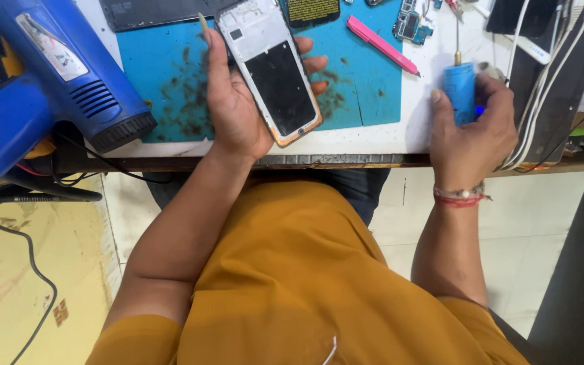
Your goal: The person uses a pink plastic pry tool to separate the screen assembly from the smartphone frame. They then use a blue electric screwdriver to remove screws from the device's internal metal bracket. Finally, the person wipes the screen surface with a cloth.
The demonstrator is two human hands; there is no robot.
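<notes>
The left hand (pixel 238 101) cradles an opened phone frame (pixel 272 71) from beneath, fingers curled round its far edge and thumb along the near one; the right hand (pixel 471 125) is wrapped tightly round a blue electric screwdriver (pixel 459 91), bit pointing away. The frame lies stripped, its back cover off and the cavity bare, tilted above the blue work mat (pixel 163 74). Removed circuit boards (pixel 410 23) lie beyond, so disassembly looks well advanced. Both forearms reach forward from the body, wrists over the bench edge.
</notes>
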